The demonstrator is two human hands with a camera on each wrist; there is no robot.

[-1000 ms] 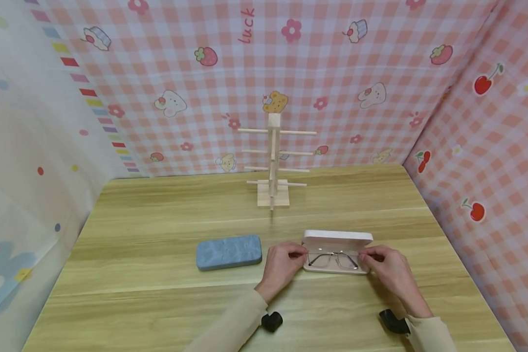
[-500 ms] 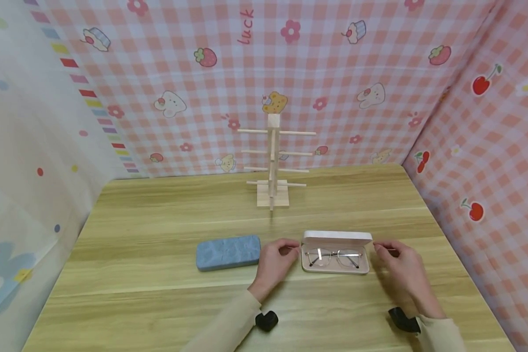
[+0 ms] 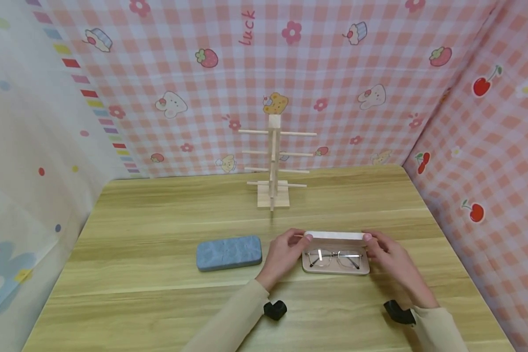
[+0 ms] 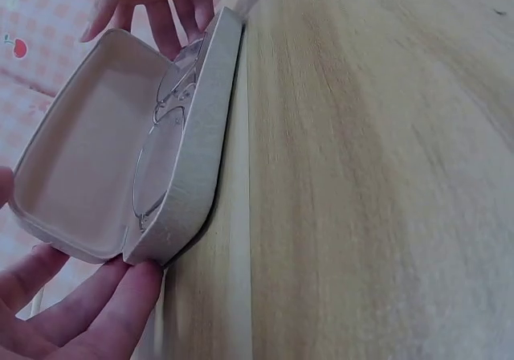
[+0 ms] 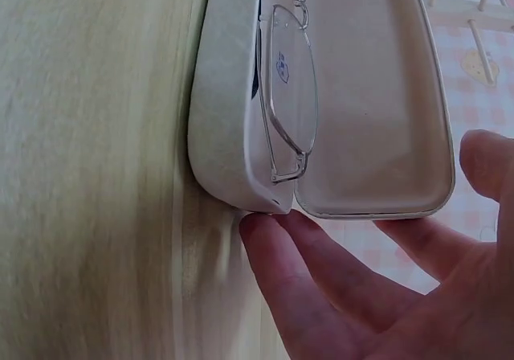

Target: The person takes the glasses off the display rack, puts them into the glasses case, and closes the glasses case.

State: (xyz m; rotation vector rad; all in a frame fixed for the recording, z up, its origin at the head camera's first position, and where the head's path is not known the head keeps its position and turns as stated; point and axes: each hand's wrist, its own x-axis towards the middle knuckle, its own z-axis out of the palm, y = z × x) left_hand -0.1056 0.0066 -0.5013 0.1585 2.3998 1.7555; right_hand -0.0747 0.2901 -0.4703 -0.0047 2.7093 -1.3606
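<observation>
A white glasses case (image 3: 336, 271) stands with its lid raised on the wooden table. Inside lies a pair of thin metal-framed glasses (image 3: 333, 254), lenses toward the back and temples folded. My left hand (image 3: 286, 254) holds the lid's left corner, thumb at the rim and other fingers along the case's end, as the left wrist view shows. At the opposite end, my right hand (image 3: 391, 259) is around the lid's right corner; in the right wrist view its fingertips (image 5: 269, 231) touch the case's end and its thumb is near the lid rim.
To the left of the white case lies a closed blue glasses case (image 3: 229, 253). Behind them stands a wooden rack (image 3: 274, 161) with several horizontal pegs. Patterned cloth walls (image 3: 180, 63) border the table (image 3: 158, 303) at the back and sides.
Both hands let go of the glasses, which now lie in the case. They drew apart to its sides, then moved up and inward onto the lid's two corners.
</observation>
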